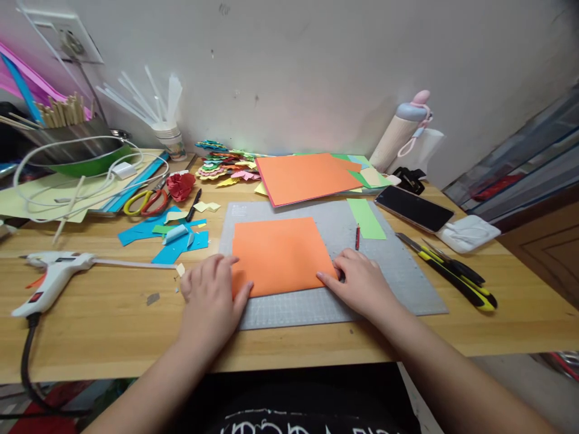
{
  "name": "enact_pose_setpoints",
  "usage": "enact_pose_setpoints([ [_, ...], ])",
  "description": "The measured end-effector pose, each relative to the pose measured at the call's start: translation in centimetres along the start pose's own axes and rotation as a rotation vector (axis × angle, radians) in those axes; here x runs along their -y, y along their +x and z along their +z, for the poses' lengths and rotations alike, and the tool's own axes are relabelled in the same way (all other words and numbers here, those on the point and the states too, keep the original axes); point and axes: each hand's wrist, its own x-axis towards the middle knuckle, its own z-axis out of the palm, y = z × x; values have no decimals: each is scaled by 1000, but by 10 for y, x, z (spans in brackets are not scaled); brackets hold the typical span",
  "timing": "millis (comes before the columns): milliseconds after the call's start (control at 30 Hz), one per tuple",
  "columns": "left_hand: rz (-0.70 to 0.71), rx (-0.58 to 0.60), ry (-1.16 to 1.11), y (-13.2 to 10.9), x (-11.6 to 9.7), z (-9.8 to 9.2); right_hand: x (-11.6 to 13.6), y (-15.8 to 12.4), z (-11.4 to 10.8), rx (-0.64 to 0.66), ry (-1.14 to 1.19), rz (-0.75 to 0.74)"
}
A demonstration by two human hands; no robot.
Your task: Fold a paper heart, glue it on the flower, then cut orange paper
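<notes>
A sheet of orange paper [280,256], which looks folded along its near edge, lies on the grey cutting mat [294,310]. My left hand [215,292] holds its lower left corner, thumb on the near edge and fingers by the left side. At the lower right corner my right hand [359,280] grips the paper, its thumb on top and its other fingers curled at the edge, partly hidden. Just beyond my right hand are a short red pencil [357,237] and a light green paper strip [366,219].
A hot glue gun [56,274], blue paper scraps [181,241] and scissors [147,200] lie left. More orange paper [310,178] is behind the mat. Rightward are a utility knife [452,277], a phone [414,208], a white charger [470,232] and a bottle [398,135].
</notes>
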Motion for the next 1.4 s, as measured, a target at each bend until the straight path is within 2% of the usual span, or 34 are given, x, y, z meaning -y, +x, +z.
enact_pose_setpoints([
  [67,254,37,-47,1,-3,0,1,0,0,2,-17,1],
  [133,513,128,-93,5,-8,-1,2,0,-1,-1,-27,0],
  [167,601,168,-106,7,-11,-1,3,0,-1,-3,-31,-1],
  [233,692,227,-122,13,-22,0,3,0,0,-9,-34,-2],
  [367,707,311,-78,21,-47,5,2,-1,3,-30,-18,1],
  [467,634,388,-8,23,-62,7,0,-6,4,-83,46,-17],
  [533,596,413,21,23,-68,8,-2,-12,4,-94,62,-90],
  [700,600,380,24,20,-66,12,-1,-33,9,-6,-56,-352],
  [900,631,298,-7,17,-60,19,0,-38,19,97,-80,-423],
  [1067,643,370,13,22,-61,17,-4,-28,7,232,-22,-431],
  [1200,664,441,-2,27,-62,13,-8,-7,-9,364,25,-423],
  [1300,658,422,-31,27,-62,12,-6,9,-16,381,32,-395],
  [1400,653,385,-49,25,-61,12,1,19,-10,318,6,-363],
])
